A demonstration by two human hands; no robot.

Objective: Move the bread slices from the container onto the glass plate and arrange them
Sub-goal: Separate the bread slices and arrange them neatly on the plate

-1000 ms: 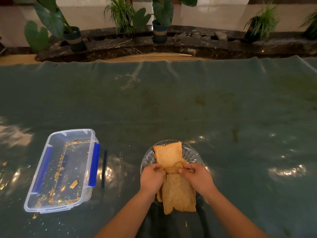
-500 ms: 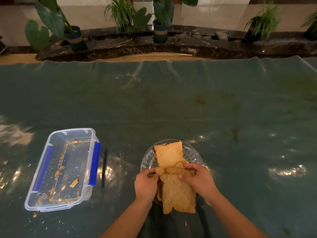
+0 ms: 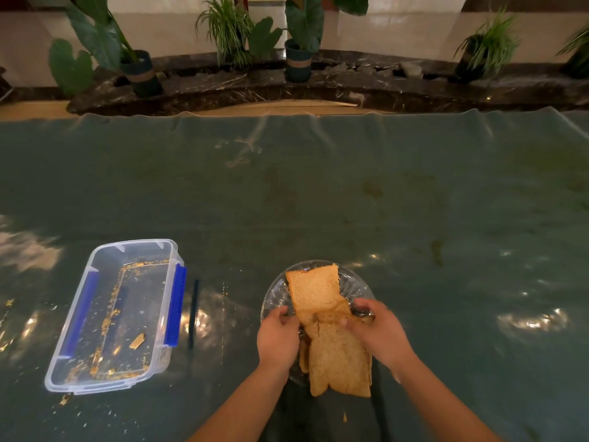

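Note:
Several brown bread slices lie overlapped on a round glass plate near the table's front edge. One slice points away from me; another slice overhangs the plate's near rim. My left hand pinches the slices' left edge where they overlap. My right hand grips the same overlap from the right, fingers curled over the crust. The clear plastic container with blue clips sits to the left and holds only crumbs and one small bread scrap.
A green plastic-covered table stretches ahead and to the right. A thin dark stick lies between container and plate. Crumbs are scattered around the container. Potted plants stand on a dark stone ledge behind the table.
My left hand has slid left and nearer along the slices' edge, while my right hand has shifted slightly right. The near slice sits a little more to the right.

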